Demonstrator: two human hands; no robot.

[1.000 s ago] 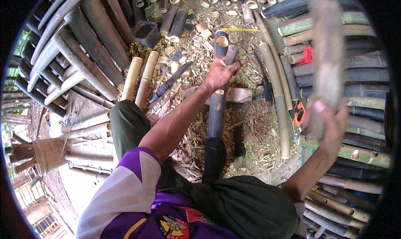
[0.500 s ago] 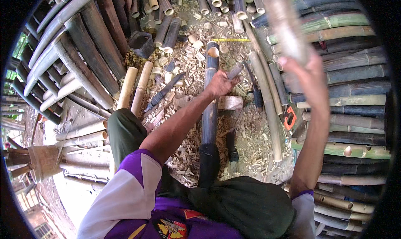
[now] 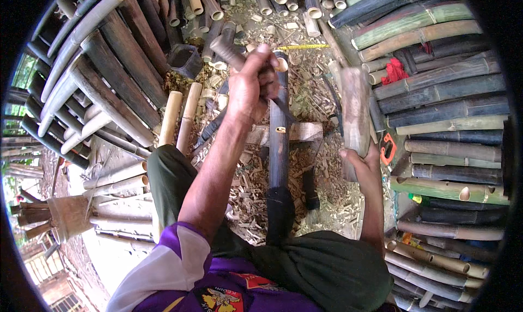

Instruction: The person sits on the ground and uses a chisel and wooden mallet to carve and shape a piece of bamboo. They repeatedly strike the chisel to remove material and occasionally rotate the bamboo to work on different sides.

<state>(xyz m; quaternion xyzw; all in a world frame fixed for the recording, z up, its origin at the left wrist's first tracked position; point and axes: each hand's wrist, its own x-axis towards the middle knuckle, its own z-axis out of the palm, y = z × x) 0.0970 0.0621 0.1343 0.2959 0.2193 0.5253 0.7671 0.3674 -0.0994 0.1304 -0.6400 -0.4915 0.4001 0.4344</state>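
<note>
My left hand point(image 3: 251, 86) is closed around a chisel, its round wooden handle point(image 3: 226, 51) pointing up and left. The dark blade point(image 3: 284, 110) slants down across a black bamboo tube point(image 3: 279, 162). My right hand point(image 3: 364, 165) grips a thick, worn wooden mallet point(image 3: 355, 107), upright to the right of the tube. The tube lies lengthwise before me over a wooden block point(image 3: 306, 131). A small pale notch point(image 3: 280, 130) is cut in it below the blade, and a larger pale opening point(image 3: 282, 64) shows near its far end. Dark wrapping point(image 3: 280, 206) covers the near end, between my legs.
Bamboo poles are stacked along the right point(image 3: 447, 116) and left point(image 3: 111, 67). Wood chips point(image 3: 245, 176) litter the ground. A knife point(image 3: 210, 128) lies left of the tube, an orange-handled saw point(image 3: 387, 149) at right. A yellow tape measure point(image 3: 305, 47) stretches beyond the far end.
The mallet has come down from its raised place at the upper right. My left hand has lifted and turned, swinging the chisel handle from right to upper left and uncovering the small notch.
</note>
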